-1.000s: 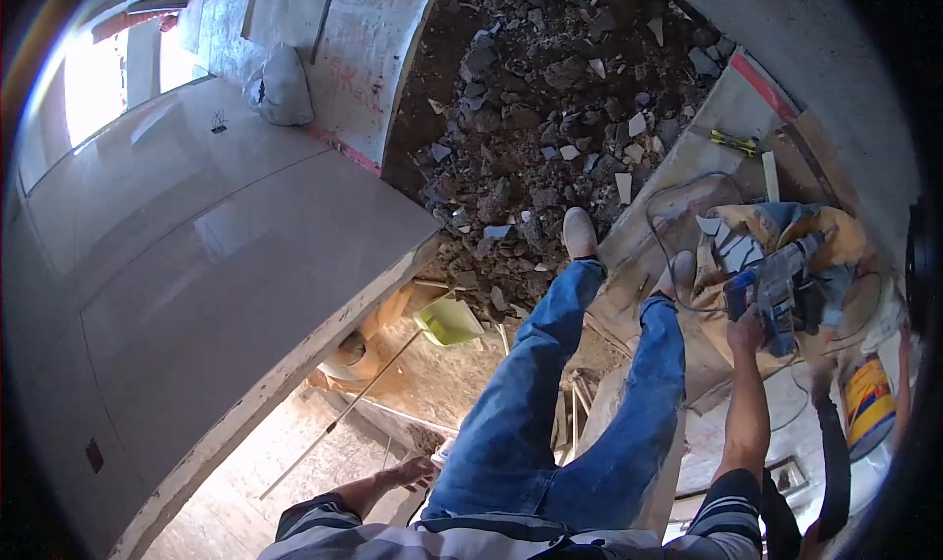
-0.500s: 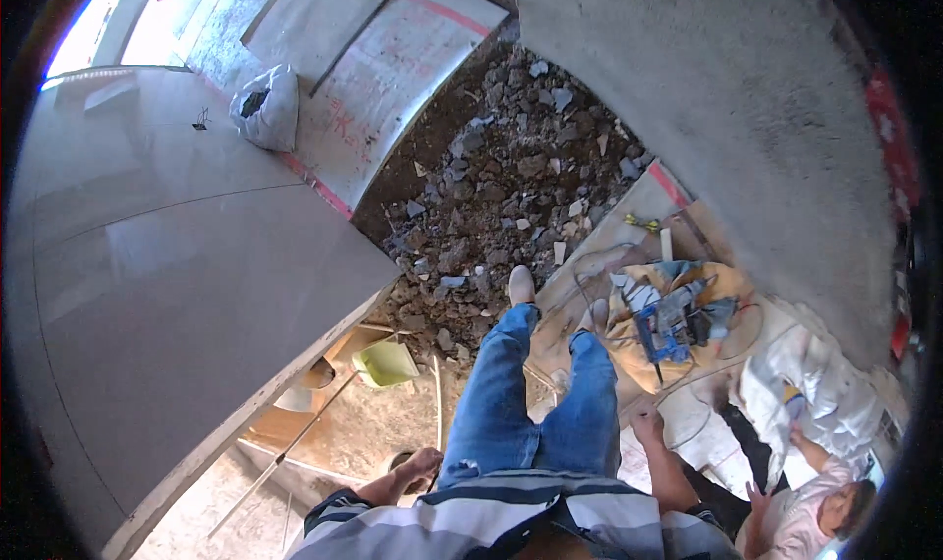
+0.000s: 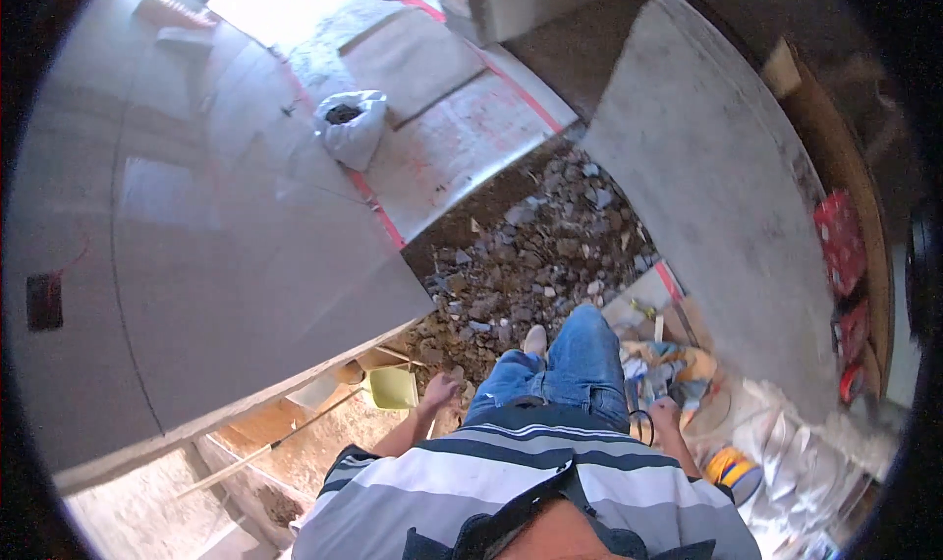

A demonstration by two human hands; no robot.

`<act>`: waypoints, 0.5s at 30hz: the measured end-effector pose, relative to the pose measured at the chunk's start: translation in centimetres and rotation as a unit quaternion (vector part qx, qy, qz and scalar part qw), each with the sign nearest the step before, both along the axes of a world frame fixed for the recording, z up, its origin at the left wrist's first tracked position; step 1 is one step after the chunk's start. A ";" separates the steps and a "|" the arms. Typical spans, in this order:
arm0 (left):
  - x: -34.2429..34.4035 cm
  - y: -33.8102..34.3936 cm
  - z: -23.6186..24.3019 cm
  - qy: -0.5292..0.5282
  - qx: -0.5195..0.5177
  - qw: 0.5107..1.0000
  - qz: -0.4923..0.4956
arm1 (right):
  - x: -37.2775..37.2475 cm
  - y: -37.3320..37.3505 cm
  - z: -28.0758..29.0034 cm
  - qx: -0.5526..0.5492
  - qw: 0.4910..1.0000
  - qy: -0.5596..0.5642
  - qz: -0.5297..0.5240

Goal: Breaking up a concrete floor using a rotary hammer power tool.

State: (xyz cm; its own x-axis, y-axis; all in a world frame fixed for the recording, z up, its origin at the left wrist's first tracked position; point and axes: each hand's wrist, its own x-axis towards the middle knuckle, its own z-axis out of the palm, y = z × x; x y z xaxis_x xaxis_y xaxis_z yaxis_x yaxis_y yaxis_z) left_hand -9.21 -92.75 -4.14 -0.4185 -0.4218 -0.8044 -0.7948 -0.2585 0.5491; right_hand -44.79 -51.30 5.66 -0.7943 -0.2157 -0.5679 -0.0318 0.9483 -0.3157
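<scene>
My left hand point(image 3: 442, 390) hangs beside my left thigh, fingers loosely apart and nothing in them. At my right thigh, my right hand point(image 3: 665, 413) is curled closed, with nothing visible in it. A thin dark loop point(image 3: 643, 425) shows just beside it; I cannot tell whether they touch. Below my left hand lies a pale green dustpan-like scoop point(image 3: 391, 388) with a long stick point(image 3: 260, 452) near it. Ahead of my legs spreads a heap of broken rubble point(image 3: 530, 251). To my right, partly hidden by my leg, is a pile of tools on yellowish cloth point(image 3: 693, 364).
A large grey wall point(image 3: 246, 265) rises on the left, another grey wall point(image 3: 707, 177) on the right. A white sack point(image 3: 352, 133) with dark contents stands beyond the rubble on pale sheets point(image 3: 442, 157) edged with red tape. White sacking point(image 3: 786, 452) and a yellow-banded round object point(image 3: 735, 470) lie right.
I have stepped forward, my right knee now raised. Both hands have swung up in the picture. The view has tilted up and turned, and the person at lower right is out of sight.
</scene>
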 end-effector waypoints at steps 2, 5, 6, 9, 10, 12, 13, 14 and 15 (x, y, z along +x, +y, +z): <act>-3.3 -3.3 0.1 0.061 -0.038 0.997 -0.018 | -1.5 -2.0 2.3 -0.014 0.999 -0.037 0.029; -11.2 -7.4 4.4 0.025 -0.154 0.988 0.005 | -3.3 0.1 0.0 -0.009 0.997 -0.047 0.063; -12.9 -9.2 4.5 0.065 -0.185 0.981 0.002 | -4.9 -2.0 -0.9 -0.001 0.994 -0.047 0.102; -17.2 -14.4 4.7 0.113 -0.257 0.960 -0.010 | -7.7 -5.3 -2.8 0.040 0.973 -0.062 0.220; -18.1 -16.4 3.7 0.068 -0.184 0.981 -0.009 | -8.7 -6.5 -3.2 0.055 0.961 -0.068 0.261; -22.5 -19.5 8.2 0.034 -0.184 0.982 -0.032 | -11.4 -9.0 -4.7 0.090 0.941 -0.076 0.316; -22.4 -20.9 8.2 0.010 -0.213 0.975 -0.062 | -13.0 -10.7 -5.1 0.104 0.927 -0.080 0.350; -23.0 -23.5 7.6 -0.007 -0.248 0.964 -0.093 | -15.4 -14.2 -5.8 0.115 0.915 -0.075 0.380; -23.0 -25.4 7.3 -0.007 -0.249 0.965 -0.084 | -17.9 -18.0 -6.6 0.125 0.901 -0.070 0.410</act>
